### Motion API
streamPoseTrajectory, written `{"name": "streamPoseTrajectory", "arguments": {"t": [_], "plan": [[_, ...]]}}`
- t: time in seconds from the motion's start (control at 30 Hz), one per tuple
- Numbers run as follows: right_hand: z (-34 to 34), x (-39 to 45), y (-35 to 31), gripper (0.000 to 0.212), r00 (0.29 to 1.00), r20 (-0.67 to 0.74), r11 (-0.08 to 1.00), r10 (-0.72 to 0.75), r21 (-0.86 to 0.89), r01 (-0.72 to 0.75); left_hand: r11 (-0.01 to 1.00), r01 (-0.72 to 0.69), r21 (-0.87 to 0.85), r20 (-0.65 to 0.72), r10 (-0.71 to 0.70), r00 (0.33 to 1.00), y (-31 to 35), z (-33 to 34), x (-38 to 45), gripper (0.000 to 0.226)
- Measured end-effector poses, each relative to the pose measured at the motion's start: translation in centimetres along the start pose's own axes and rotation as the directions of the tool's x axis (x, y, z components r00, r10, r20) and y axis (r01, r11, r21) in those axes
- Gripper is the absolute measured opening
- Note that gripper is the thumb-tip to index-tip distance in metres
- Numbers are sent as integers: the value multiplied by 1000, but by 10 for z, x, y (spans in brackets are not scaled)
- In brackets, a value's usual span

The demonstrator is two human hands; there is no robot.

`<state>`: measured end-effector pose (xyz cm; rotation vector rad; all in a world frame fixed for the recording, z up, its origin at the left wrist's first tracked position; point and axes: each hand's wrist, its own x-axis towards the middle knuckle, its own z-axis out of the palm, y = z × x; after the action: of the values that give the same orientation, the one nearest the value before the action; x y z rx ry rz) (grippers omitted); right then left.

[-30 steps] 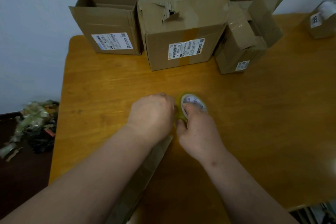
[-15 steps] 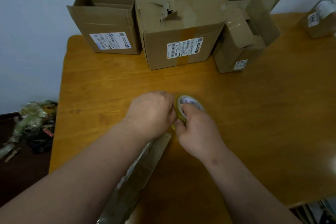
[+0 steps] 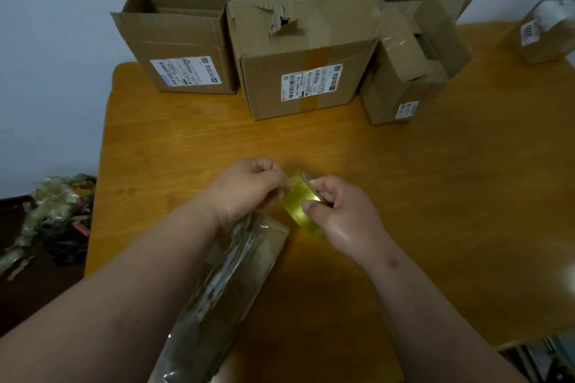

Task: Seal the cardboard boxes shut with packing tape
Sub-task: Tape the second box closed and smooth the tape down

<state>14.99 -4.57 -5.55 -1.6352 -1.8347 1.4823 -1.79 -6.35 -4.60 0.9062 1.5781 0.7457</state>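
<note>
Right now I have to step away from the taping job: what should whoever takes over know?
Right hand: grip on the packing tape roll, held just above the table.
Left hand: fingertips pinching at the roll's edge, apparently working the tape end free.
Boxes at the far edge: open-top box on the left, torn-top box in the middle, box with loose flaps to its right, small box far right.
Done: roll in hand. Left: free the tape end, close the flaps, tape the boxes.
</note>
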Motion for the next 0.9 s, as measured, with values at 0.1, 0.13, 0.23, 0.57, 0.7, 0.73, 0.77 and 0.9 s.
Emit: {"name": "streamPoseTrajectory", "arguments": {"t": [0.1, 0.13, 0.23, 0.57, 0.7, 0.73, 0.77, 0.9], "plan": [[-1, -1, -1, 37, 1000, -4, 1000, -11, 10, 11, 988, -97, 120, -36, 102, 994, -9, 9, -3, 33], [-1, -2, -1, 35, 1000, -4, 1000, -21, 11, 21, 978, -140, 156, -57, 150, 987, -10, 13, -4, 29], [-1, -3, -3, 33, 999, -22, 999, -46, 7, 46, 952, -237, 193, -154, 268, 951, -13, 20, -4, 14], [-10, 0, -7, 34, 996, 27, 996, -90, 0, 90, 995, -92, 29, -75, 94, 993, -4, -1, 6, 15], [-12, 9, -8, 31, 988, 75, 989, -138, -44, 142, 962, 35, -269, -13, -40, 999, 1, -11, 8, 15], [-12, 13, -8, 33, 984, 74, 982, -161, -92, 167, 955, 41, -294, -27, -51, 998, 0, -13, 8, 15], [-11, 19, -7, 34, 980, 67, 969, -187, -150, 195, 944, 41, -328, -57, -63, 996, -2, -15, 8, 15], [-7, 55, 15, 40, 943, 10, 781, -333, -557, 282, 938, -21, -345, -302, -90, 949, -28, -36, 6, 11]]}}
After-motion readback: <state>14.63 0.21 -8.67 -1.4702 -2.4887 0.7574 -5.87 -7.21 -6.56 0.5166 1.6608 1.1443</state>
